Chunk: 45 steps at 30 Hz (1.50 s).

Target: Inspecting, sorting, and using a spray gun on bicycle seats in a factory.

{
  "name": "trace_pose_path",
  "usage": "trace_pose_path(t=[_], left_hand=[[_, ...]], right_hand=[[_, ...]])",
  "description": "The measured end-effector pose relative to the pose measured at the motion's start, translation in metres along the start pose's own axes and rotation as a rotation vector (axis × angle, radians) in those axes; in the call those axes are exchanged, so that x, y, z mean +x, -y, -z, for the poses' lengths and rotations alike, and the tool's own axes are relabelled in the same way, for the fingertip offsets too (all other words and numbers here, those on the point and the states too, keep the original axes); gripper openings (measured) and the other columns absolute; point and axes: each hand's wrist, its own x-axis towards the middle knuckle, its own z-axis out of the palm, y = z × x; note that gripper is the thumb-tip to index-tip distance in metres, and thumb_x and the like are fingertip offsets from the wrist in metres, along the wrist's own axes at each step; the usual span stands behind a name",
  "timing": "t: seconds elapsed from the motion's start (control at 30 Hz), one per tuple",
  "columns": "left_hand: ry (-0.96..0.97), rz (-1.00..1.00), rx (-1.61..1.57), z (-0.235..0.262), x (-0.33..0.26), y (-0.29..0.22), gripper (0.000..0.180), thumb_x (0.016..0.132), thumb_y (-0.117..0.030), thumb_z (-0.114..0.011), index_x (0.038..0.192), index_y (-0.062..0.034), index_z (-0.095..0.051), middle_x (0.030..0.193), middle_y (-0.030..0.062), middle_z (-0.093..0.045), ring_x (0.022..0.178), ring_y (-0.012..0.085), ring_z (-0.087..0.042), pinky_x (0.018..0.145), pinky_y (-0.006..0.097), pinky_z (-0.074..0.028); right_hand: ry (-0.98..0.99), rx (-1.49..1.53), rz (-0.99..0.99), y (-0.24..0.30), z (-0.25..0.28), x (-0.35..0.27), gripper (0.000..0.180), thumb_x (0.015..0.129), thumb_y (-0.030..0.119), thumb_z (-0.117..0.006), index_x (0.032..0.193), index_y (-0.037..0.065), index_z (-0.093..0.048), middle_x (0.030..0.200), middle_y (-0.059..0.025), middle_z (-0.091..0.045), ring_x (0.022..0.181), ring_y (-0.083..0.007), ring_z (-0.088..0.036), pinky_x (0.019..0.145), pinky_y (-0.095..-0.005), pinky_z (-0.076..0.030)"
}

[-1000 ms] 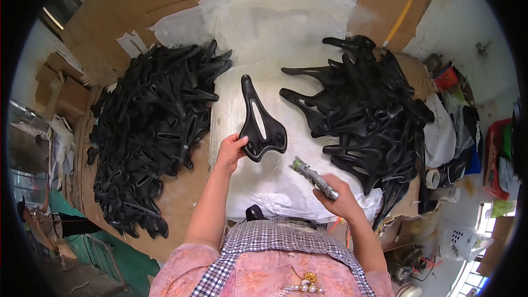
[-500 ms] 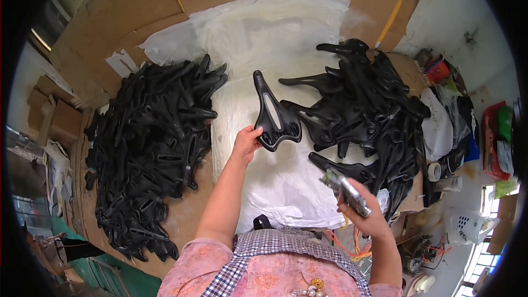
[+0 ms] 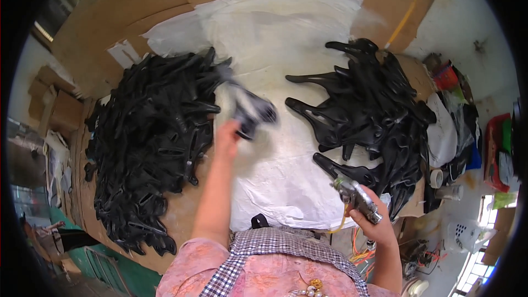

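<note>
Hands clenched: left hand [image 3: 226,137] on saddle [image 3: 250,111], right hand [image 3: 371,224] on tool [image 3: 355,195].

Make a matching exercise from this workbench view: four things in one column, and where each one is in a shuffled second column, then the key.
Things
1. left hand
2. right hand
3. larger heap of black saddle shells
4. smaller heap of black saddle shells

Places
A. on the person's right side of the white sheet
B. holding a metal spray-gun-like tool near the sheet's near right corner
C. on the person's left side of the sheet
D. over the middle of the sheet, holding a blurred black saddle shell

Pairs: 1-D, 2-B, 3-C, 4-A
</note>
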Motion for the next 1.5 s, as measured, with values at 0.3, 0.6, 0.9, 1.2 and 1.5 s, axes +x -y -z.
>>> trace_pose_path(t=[0.3,0.6,0.9,1.2,1.5], left_hand=[[-0.049,0.043,0.838,-0.144,0.029,0.142,0.026,0.083,-0.023,-0.061,0.096,-0.0014,-0.059,0.075,0.0075,-0.062,0.061,0.0195,-0.06,0.057,0.033,-0.05],[0.246,0.084,1.181,-0.236,0.029,0.097,0.042,0.089,-0.038,-0.048,0.08,0.0011,-0.059,0.069,0.0171,-0.06,0.057,0.0225,-0.06,0.06,0.033,-0.05],[-0.002,0.065,0.326,-0.087,-0.014,0.019,0.034,0.076,0.007,-0.058,0.105,-0.0057,-0.047,0.083,0.0025,-0.056,0.07,0.0104,-0.055,0.06,0.023,-0.046],[0.02,0.04,0.349,-0.07,-0.02,0.023,0.032,0.074,0.01,-0.056,0.102,-0.0041,-0.048,0.087,0.0034,-0.055,0.078,0.0118,-0.054,0.07,0.024,-0.046],[-0.195,-0.184,-0.478,-0.088,0.061,-0.041,0.016,0.09,-0.02,-0.055,0.092,-0.0046,-0.055,0.092,0.008,-0.061,0.079,0.0204,-0.059,0.076,0.034,-0.05]], right_hand=[[-0.192,0.046,0.082,-0.013,0.014,-0.003,0.056,0.082,0.003,-0.063,0.132,-0.001,-0.039,0.093,-0.0087,-0.061,0.086,-0.0152,-0.059,0.079,-0.0287,-0.047],[-0.214,0.069,0.052,-0.014,0.016,-0.008,0.055,0.082,0.001,-0.062,0.132,0.0,-0.04,0.094,-0.0085,-0.061,0.086,-0.014,-0.059,0.078,-0.028,-0.047],[0.042,0.008,-0.094,0.005,0.007,0.0,0.051,0.08,0.003,-0.065,0.127,0.001,-0.046,0.089,-0.0064,-0.062,0.08,-0.0113,-0.058,0.073,-0.0252,-0.046],[-0.118,0.129,0.082,0.022,0.004,0.034,0.056,0.083,0.014,-0.064,0.13,-0.002,-0.041,0.086,-0.0089,-0.06,0.073,-0.0142,-0.059,0.068,-0.0273,-0.048],[-0.111,0.191,-0.105,-0.019,0.05,0.031,0.055,0.081,0.005,-0.065,0.13,-0.001,-0.041,0.091,-0.007,-0.062,0.085,-0.0126,-0.058,0.078,-0.0268,-0.047]])
